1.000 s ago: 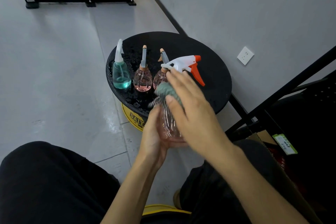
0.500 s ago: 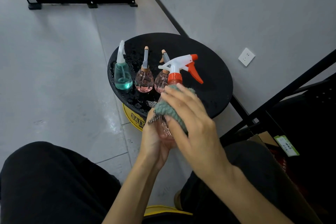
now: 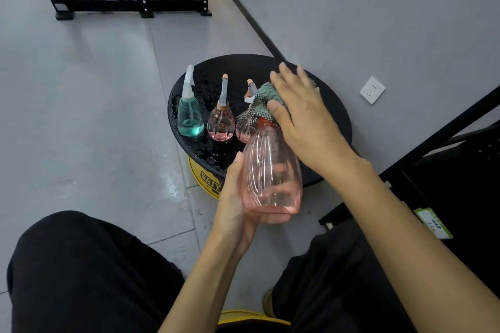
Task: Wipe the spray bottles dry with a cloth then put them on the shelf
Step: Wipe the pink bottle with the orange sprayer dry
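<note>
One pink bottle point(image 3: 271, 178), probably light and slippery, mid-frame: the left hand point(image 3: 232, 208) grips its base; the right hand point(image 3: 303, 119), fingers straight, presses the cloth point(image 3: 261, 96) on top.

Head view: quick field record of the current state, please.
left hand: grips large pink bottle at its base
right hand: presses cloth over that bottle's spray head
round black table: wet with droplets
on table: teal bottle, two small pink bottles, all upright
stage: wiping; three bottles not yet picked up
</note>
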A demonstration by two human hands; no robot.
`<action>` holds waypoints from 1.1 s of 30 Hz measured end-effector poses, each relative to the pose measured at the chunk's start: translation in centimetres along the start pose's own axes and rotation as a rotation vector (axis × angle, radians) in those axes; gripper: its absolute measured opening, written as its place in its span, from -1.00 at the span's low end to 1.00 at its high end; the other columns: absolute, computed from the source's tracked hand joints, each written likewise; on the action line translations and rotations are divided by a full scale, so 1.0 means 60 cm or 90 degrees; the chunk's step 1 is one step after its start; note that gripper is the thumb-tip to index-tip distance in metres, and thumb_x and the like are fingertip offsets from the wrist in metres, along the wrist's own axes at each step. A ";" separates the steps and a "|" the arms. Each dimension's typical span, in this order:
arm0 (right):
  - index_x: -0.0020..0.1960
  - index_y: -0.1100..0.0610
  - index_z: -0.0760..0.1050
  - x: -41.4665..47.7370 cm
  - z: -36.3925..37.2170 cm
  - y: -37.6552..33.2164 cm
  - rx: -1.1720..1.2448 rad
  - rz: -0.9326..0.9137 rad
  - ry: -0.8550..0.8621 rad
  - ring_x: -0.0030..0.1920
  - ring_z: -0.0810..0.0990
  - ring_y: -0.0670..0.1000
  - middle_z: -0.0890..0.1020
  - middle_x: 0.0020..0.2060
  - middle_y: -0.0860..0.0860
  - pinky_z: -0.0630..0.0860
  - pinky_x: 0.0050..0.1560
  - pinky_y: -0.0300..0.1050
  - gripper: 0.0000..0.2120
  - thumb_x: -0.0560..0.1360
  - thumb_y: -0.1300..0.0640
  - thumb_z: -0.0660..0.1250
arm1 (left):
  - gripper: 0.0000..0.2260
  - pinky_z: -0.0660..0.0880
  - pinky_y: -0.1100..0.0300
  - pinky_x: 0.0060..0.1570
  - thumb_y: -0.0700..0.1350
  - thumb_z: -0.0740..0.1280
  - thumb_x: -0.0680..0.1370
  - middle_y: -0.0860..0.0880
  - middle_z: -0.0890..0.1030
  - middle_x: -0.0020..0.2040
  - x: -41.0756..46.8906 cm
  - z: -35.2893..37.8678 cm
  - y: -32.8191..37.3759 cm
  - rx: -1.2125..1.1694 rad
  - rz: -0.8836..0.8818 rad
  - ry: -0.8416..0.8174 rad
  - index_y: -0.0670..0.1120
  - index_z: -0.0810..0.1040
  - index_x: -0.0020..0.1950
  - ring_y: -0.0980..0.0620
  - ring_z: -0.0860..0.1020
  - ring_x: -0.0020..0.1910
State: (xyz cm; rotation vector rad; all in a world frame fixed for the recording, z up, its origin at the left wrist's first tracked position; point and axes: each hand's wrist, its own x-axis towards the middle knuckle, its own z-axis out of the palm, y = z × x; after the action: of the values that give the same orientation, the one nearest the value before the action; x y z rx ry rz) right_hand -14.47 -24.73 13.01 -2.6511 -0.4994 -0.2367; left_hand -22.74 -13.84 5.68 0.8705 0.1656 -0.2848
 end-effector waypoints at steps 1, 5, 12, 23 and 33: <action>0.55 0.08 0.07 -0.001 0.000 -0.003 0.003 -0.003 -0.027 0.55 -0.14 -0.03 0.04 0.56 -0.04 -0.18 0.51 0.01 -0.52 0.66 0.03 0.02 | -0.52 0.59 0.08 -0.45 0.21 -0.01 0.62 -0.11 0.70 -0.04 0.000 0.000 -0.002 -0.001 -0.002 -0.003 0.02 0.65 0.09 -0.06 0.67 -0.26; 0.54 0.07 0.11 -0.004 -0.003 -0.018 -0.018 -0.087 -0.118 0.55 -0.09 -0.05 0.08 0.55 -0.06 -0.22 0.47 -0.05 -0.55 0.67 0.04 -0.01 | -0.53 0.59 0.11 -0.47 0.20 0.00 0.61 -0.14 0.69 0.01 0.000 0.003 -0.009 0.020 0.001 -0.026 -0.03 0.54 0.25 -0.07 0.68 -0.23; 0.55 0.07 0.07 0.008 -0.030 0.017 -0.041 0.007 -0.046 0.55 -0.07 -0.04 0.05 0.55 -0.04 -0.11 0.54 0.04 -0.54 0.67 0.03 -0.02 | -0.46 0.59 0.11 -0.48 0.23 0.00 0.57 -0.15 0.68 0.02 0.000 0.006 -0.016 -0.025 -0.016 -0.033 -0.06 0.57 0.25 -0.07 0.67 -0.26; 0.53 0.04 0.13 0.007 -0.019 -0.004 -0.026 -0.086 -0.166 0.54 -0.05 -0.10 0.11 0.54 -0.10 -0.14 0.53 -0.03 -0.57 0.67 0.04 -0.01 | -0.53 0.59 0.10 -0.48 0.18 0.00 0.61 -0.13 0.70 0.02 -0.002 0.012 -0.018 -0.004 -0.006 -0.010 -0.05 0.55 0.22 -0.08 0.69 -0.20; 0.54 0.04 0.10 -0.001 -0.014 0.017 0.004 -0.016 -0.075 0.54 -0.06 -0.10 0.08 0.54 -0.10 -0.06 0.53 -0.03 -0.56 0.67 0.06 0.00 | -0.41 0.57 0.08 -0.44 0.28 0.09 0.45 -0.15 0.69 0.05 -0.001 0.011 -0.014 0.059 -0.009 -0.003 -0.07 0.53 0.28 -0.12 0.69 -0.17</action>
State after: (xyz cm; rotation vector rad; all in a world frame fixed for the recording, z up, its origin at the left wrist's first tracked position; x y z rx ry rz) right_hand -14.22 -25.99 13.37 -2.6654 -0.5711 -0.0875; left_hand -23.02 -14.89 5.50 0.9612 0.1548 -0.3090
